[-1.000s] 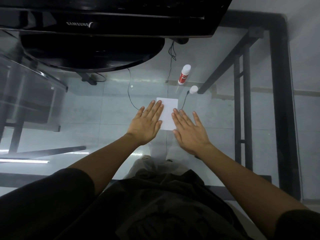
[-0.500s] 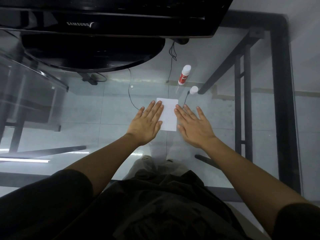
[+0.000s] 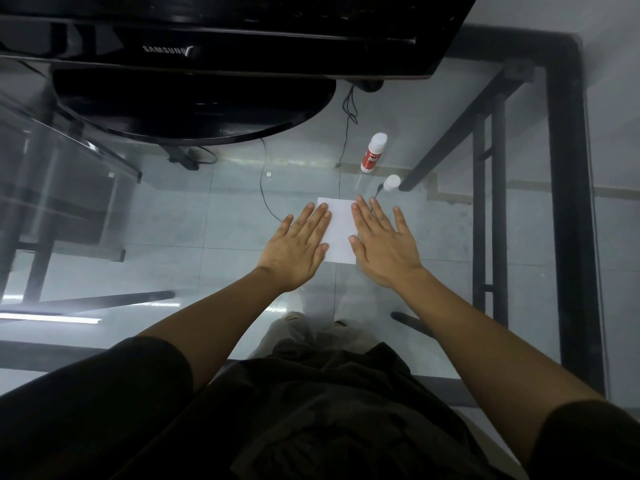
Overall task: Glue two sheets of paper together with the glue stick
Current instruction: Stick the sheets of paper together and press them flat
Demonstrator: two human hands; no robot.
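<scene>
A white paper, smooth, matt and rectangular, lies flat on a clear glass table with a black metal frame. Only one sheet edge can be made out, so whether two sheets are stacked there cannot be told. Its long axis runs away from the person, toward the monitor, with the short edges near and far.

The left hand lies palm down with fingers stretched out and together, grasping nothing; its fingertips cover the paper's left edge. The right hand is likewise flat and spread, gripping nothing, its thumb and first finger resting along the paper's right edge. The middle strip of the paper shows between the two hands.

Beyond the paper, to the right, the glue stick lies on the glass: a round white plastic tube with a red label. Its long axis points away from the person and slightly right. A small white cap sits apart from it, just beyond the right hand's fingertips.

A glossy black monitor on a curved black stand fills the far side of the table. Thin black cables trail across behind the paper, seen through the glass, as are the tiled floor and frame bars.
</scene>
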